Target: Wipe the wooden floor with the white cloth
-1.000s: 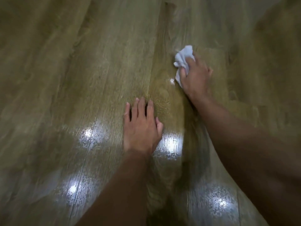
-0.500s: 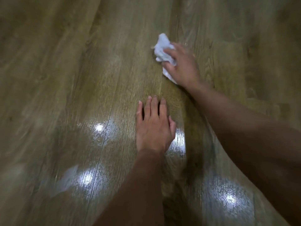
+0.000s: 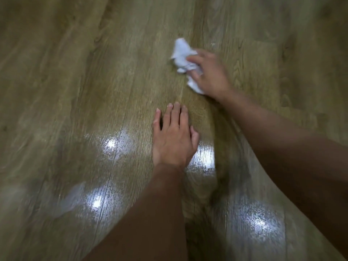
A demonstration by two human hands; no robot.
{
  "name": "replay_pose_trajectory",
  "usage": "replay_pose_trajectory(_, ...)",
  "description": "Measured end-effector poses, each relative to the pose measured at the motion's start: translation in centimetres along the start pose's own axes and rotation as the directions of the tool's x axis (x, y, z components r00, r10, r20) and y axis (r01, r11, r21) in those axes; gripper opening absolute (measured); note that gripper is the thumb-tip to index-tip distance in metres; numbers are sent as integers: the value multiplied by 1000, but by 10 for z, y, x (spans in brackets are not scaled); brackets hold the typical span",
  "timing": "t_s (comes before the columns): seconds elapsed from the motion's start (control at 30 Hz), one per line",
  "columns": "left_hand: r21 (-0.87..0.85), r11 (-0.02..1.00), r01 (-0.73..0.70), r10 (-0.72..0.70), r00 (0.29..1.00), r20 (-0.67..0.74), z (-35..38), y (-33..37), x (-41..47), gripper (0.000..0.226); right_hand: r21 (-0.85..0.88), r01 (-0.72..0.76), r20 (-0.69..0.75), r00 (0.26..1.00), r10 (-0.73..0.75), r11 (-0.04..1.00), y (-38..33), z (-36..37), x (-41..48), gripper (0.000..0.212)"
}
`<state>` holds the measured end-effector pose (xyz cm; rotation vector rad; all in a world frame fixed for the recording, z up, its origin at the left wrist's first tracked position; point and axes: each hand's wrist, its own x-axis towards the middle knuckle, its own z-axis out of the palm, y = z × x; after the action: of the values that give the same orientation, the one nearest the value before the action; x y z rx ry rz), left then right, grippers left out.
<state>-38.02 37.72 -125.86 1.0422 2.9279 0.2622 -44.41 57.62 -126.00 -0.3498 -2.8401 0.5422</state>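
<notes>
The cloth [image 3: 183, 57] is white and crumpled, and it lies on the floor [image 3: 75, 91] under the right hand [image 3: 211, 76], in the upper middle of the view. The fingers [image 3: 194, 58] of this hand are curled over the cloth and grip it against the boards. One bunch of the cloth sticks out beyond the fingertips, to the far side and to the left, and a smaller corner shows below the thumb side of the hand, near the wrist. The picture is a little blurred here, so I cannot tell how much cloth is under the palm. The left hand [image 3: 174, 138] is flat on the floor, nearer to the person, with its fingers stretched out, close together and holding nothing. It is apart from the cloth, with a strip of bare floor between them. Bright reflections of light [image 3: 111, 145] shine on the boards around the left hand and lower.
</notes>
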Motion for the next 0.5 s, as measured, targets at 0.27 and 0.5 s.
replay_pose_trajectory(0.27,-9,1000,-4,4,1000,-19,-2,0,0,57,-30,3,-109,994,-6,1000,-32,12,-74,36)
replay_pose_trajectory(0.5,-15,1000,-19,19,1000,-3,1,-3,-2,54,-171,-388,-262,904,338,906,48,-31,-70,40)
